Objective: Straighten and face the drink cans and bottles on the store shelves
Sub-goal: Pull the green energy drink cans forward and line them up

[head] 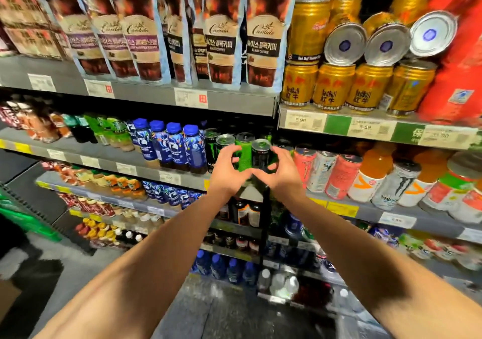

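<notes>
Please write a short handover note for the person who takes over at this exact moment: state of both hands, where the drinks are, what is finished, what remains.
Left hand: fingers curled on the bright green can, middle shelf.
Right hand: fingers on the black can beside it.
Looks done: the blue bottles to the left stand upright in a row, as does the front row of gold cans on the upper right shelf.
Left: finish facing these two cans; three gold cans lie on their sides on top of the front row; the cans and bottles right of the hands, such as the pink can, look uneven, though lens distortion may exaggerate this.

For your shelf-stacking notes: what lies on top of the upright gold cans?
Three gold cans lie sideways on the upright gold cans, silver ends facing out. Whatever stands behind them is hidden.
</notes>
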